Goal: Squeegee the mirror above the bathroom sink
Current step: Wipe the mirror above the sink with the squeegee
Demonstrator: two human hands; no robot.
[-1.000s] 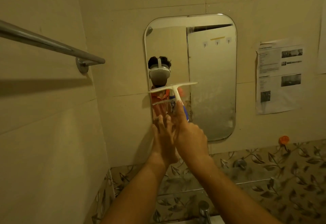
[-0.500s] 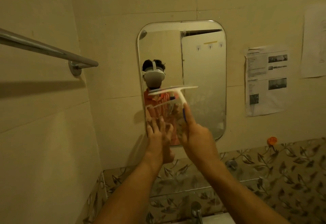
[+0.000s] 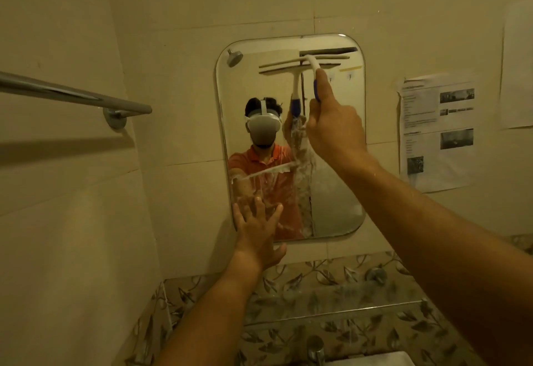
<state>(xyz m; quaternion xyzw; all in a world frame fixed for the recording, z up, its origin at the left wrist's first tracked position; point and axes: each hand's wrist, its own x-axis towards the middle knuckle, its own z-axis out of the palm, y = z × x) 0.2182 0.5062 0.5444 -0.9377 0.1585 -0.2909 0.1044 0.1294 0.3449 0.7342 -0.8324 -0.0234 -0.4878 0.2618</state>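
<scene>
The mirror (image 3: 337, 192) in the middle of the frame carries water streaks low down. The left hand (image 3: 256, 230), grip open, lies flat on its lower left corner. The right hand (image 3: 334, 123) has its grip closed round the squeegee (image 3: 288, 63), blade near the mirror's top right. I think even pressure and one straight pull down would be best.
</scene>
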